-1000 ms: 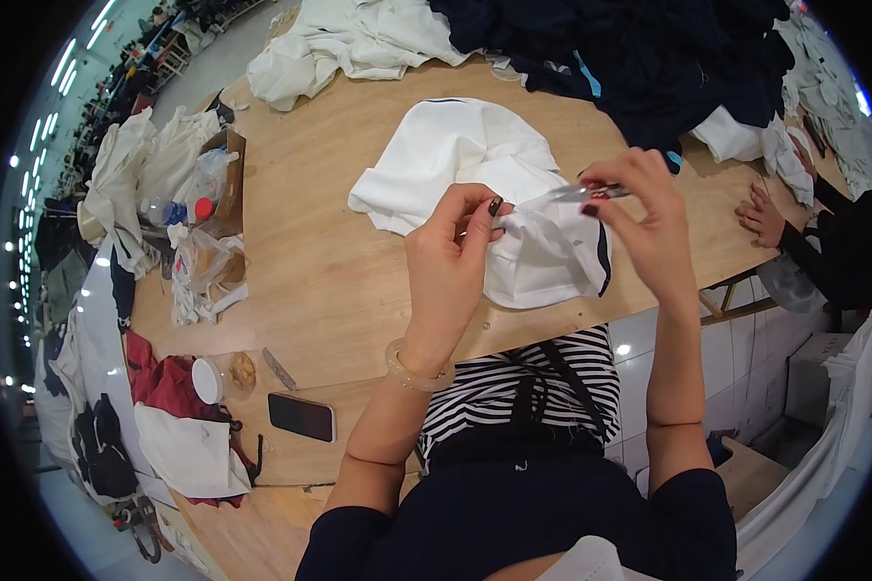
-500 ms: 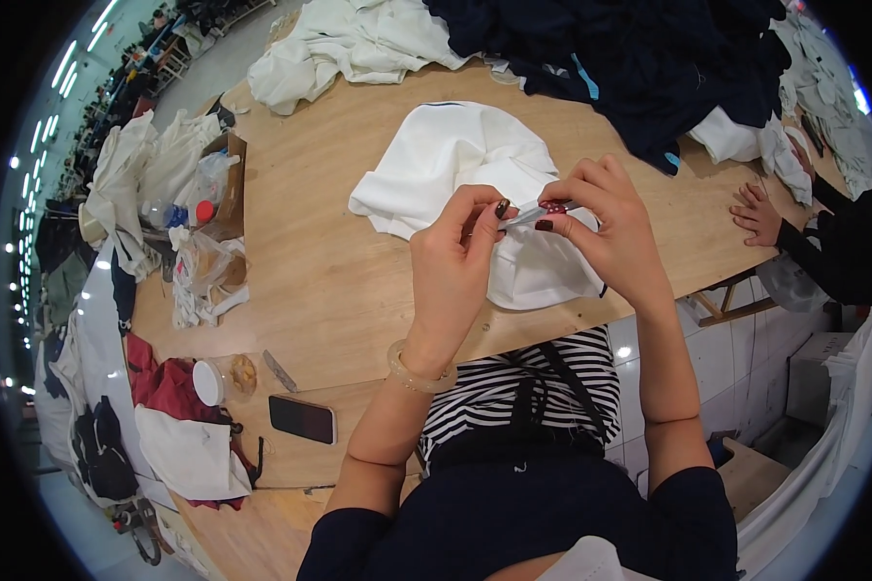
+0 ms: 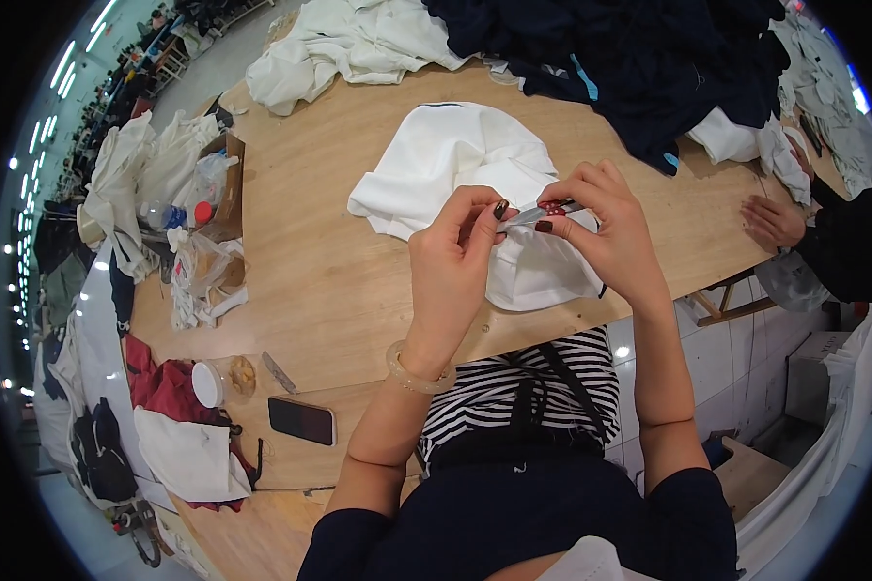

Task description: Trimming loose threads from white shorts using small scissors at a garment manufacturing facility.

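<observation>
A white garment (image 3: 455,145) lies bunched on the wooden table in front of me, with a thin dark line along its far edge. My left hand (image 3: 455,242) is closed in a pinch on a raised bit of this garment. Between the thumb and fingers of my right hand (image 3: 606,228) is a pair of small silver thread snips (image 3: 526,218), its pointed end directed left at the left fingertips. Both hands are close together above the garment's near part. The exact spot where the tip meets the cloth is hidden by the fingers.
Dark navy garments (image 3: 630,68) and white cloth (image 3: 358,48) are heaped at the table's far side. A co-worker's hand (image 3: 773,223) rests at the right edge. A phone (image 3: 302,420), a small blade-like tool (image 3: 279,371), a jar (image 3: 225,380) and a cardboard box (image 3: 231,189) are at left.
My hands stay almost in place, still at the same bit of cloth. The co-worker's hand at the right has shifted slightly right, its fingers now closer together.
</observation>
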Demonstrator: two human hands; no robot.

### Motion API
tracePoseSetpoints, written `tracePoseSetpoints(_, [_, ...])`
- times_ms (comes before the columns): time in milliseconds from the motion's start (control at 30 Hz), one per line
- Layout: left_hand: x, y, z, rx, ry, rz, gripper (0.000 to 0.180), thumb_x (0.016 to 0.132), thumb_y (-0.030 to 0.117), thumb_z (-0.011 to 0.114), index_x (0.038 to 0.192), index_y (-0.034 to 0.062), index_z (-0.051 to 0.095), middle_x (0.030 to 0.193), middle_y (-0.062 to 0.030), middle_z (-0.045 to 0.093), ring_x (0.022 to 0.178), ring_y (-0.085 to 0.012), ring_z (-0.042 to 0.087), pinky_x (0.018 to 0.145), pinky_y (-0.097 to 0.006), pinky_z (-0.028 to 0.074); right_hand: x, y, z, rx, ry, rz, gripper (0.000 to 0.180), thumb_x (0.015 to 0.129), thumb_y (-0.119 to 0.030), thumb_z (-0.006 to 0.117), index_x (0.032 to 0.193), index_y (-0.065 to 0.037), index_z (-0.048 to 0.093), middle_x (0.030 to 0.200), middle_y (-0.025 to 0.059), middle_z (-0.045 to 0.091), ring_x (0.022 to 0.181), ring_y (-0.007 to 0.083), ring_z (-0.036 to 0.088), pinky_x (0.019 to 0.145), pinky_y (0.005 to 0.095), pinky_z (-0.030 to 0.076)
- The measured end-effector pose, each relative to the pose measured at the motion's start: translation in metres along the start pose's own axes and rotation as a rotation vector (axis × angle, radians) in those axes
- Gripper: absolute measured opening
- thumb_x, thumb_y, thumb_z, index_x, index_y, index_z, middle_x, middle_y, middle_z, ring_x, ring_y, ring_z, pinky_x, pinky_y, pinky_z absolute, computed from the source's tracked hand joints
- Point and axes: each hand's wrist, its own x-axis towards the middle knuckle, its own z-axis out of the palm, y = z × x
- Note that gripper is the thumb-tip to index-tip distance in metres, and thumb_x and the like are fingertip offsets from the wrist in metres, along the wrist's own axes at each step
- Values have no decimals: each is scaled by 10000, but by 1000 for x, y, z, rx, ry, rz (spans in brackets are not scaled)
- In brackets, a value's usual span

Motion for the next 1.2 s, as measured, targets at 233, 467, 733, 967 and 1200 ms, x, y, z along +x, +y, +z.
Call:
tracePoseSetpoints(233, [3,-1,-1,-133,48,-21,129,972,83,501,1010,-24,562,920,-100,671,804,-129,668,662,-244,563,0,7,6,269,80,112,206,777,-73,700,971,-26,652,840,7,546,805,117,464,761,239,396])
tracePoseSetpoints(467, [10,-7,-11,-286,-62,-153,139,994,114,463,1072,3,495,1078,-127,592,881,-164,651,720,-273,579,-5,42,20,532,-348,442,245,827,-41,640,1066,12,635,787,-48,497,715,28,435,717,164,417])
tracePoseSetpoints(733, [15,-62,-29,51,113,-179,325,969,130,448,1277,37,495,1160,-65,549,981,-125,529,824,-280,440,-10,56,24,858,-140,614,105,878,-105,653,929,-17,677,863,-36,645,801,24,542,755,182,418])
tracePoseSetpoints(967, [-6,-46,-12,-119,-263,-254,168,860,82,677,989,-26,670,767,13,631,714,-48,532,647,-196,426,-4,46,24,920,-90,640,118,874,-101,650,950,-15,680,884,-14,660,815,39,556,778,197,431])
tracePoseSetpoints(1200, [-8,-38,-18,-321,-279,-296,211,909,95,628,1053,-57,656,861,28,636,780,-29,519,680,-184,422,11,65,14,867,140,494,130,898,-132,603,966,-39,665,822,-15,627,654,33,470,609,188,357])
